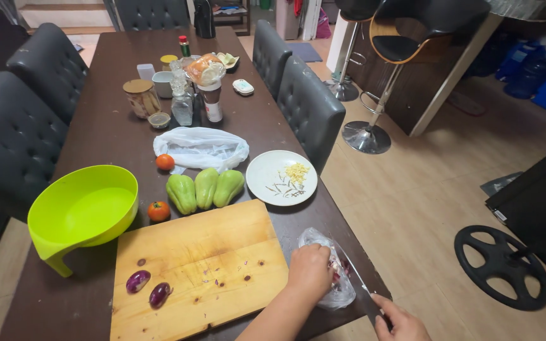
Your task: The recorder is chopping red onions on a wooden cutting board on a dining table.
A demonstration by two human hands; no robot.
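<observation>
Left hand (309, 270) presses, closed, on a clear plastic bag (336, 292) at the counter (105, 132) edge; right hand (402, 322) grips a knife (356, 278). From left: green bowl (83, 211) empty; two peeled shallots (148, 288) lie uncut on the cutting board (200, 268); three chayotes (205, 187) whole; plate (281, 178) already holds minced bits.

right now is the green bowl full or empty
Empty: the green bowl sits upright beside the cutting board, and its bare inside shows nothing in it.

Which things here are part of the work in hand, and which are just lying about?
In hand: left hand in clear bag; right hand holding knife; cutting board; two shallots.
Lying about: green bowl, chayotes, tomatoes, plate.
</observation>
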